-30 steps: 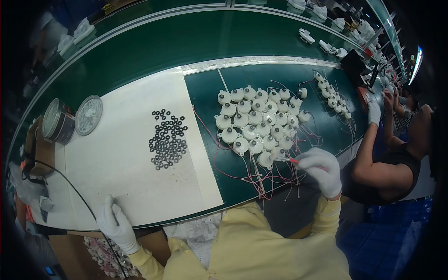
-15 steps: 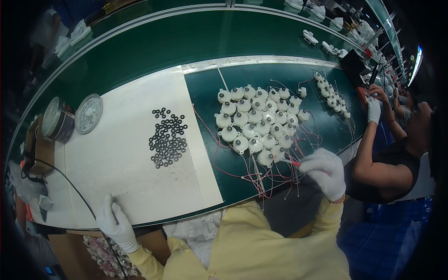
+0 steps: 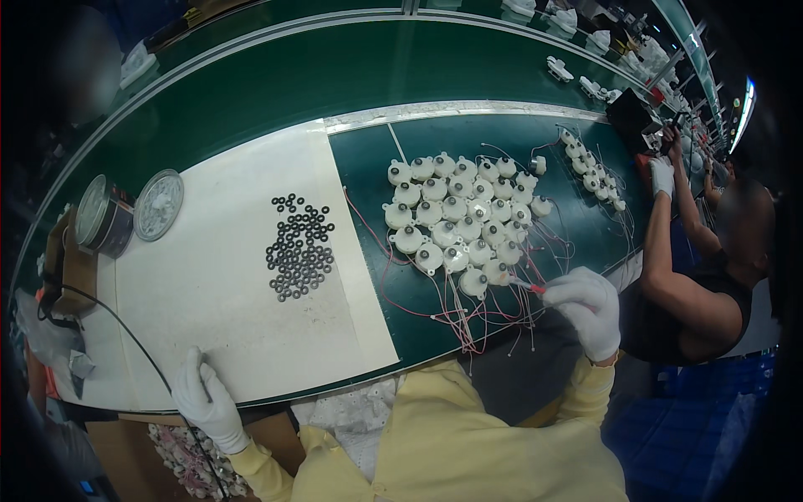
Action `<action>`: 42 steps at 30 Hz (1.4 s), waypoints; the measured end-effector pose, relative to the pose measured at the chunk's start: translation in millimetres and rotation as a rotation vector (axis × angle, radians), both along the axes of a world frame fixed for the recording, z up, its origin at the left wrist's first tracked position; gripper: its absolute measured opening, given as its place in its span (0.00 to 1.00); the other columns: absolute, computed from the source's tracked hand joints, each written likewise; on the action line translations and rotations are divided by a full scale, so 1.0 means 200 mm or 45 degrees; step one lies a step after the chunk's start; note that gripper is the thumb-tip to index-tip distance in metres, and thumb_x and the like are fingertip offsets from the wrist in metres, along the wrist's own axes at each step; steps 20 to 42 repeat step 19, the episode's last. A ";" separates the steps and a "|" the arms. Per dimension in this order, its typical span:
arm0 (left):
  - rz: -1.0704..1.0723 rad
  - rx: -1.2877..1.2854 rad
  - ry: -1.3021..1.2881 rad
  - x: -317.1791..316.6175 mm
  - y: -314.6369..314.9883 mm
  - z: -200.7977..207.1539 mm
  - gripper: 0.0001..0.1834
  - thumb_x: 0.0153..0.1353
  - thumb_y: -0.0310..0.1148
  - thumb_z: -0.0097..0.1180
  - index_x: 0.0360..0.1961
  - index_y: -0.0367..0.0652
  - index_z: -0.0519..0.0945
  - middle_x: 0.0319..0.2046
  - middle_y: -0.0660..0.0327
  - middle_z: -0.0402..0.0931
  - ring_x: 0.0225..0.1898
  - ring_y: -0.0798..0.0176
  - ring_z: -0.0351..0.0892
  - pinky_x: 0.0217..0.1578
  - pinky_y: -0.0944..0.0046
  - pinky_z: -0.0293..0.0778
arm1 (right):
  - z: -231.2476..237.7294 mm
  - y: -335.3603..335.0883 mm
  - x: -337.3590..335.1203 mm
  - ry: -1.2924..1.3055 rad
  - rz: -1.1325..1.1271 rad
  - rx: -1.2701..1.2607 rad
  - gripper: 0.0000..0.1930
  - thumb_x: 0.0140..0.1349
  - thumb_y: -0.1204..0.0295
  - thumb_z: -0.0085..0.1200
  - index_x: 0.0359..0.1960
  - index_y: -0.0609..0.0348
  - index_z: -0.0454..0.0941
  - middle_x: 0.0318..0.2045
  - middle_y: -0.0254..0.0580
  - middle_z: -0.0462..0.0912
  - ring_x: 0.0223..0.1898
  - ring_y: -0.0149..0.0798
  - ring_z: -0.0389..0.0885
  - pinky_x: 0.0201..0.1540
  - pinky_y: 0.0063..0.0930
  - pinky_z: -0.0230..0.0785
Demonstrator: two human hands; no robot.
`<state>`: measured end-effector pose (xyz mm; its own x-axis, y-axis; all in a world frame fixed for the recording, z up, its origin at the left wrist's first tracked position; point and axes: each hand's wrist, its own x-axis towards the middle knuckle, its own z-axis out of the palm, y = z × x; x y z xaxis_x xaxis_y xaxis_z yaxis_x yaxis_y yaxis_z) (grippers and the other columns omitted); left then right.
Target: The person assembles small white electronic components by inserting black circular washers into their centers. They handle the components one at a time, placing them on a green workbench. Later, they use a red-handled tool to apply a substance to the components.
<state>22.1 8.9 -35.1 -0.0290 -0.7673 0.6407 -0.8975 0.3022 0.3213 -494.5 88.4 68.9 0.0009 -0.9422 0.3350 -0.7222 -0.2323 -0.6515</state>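
Note:
My gloved right hand (image 3: 585, 309) is closed on a slim red-handled brush (image 3: 535, 289) at the front right of the table. The brush's pale tip lies at one of the white round motor-like parts (image 3: 497, 271) in the front row; I cannot tell whether it touches. Several such parts stand close together, each with a dark shaft on top, and thin red and white wires (image 3: 468, 322) trail toward me. My gloved left hand (image 3: 205, 402) rests at the near edge of the white sheet, fingers stretched and holding nothing.
Many black rings (image 3: 299, 251) lie on the white sheet (image 3: 192, 293). A tin (image 3: 104, 219) and its round lid (image 3: 159, 203) stand far left, by a cardboard box (image 3: 71, 263). A black cable (image 3: 125, 330) crosses the left side. A co-worker's gloved hand (image 3: 662, 177) works at the right.
The brush has shifted slightly in my right hand, its handle tilting a little. My left hand stays put. The co-worker's arms at the right have moved slightly farther away.

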 end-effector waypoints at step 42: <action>0.026 -0.008 -0.050 0.03 0.01 -0.03 0.16 0.67 0.20 0.57 0.56 0.36 0.83 0.42 0.52 0.85 0.42 0.48 0.80 0.46 0.51 0.75 | -0.11 0.01 -0.04 -0.350 -0.143 0.125 0.12 0.49 0.82 0.58 0.36 0.63 0.88 0.36 0.46 0.90 0.36 0.40 0.85 0.42 0.30 0.75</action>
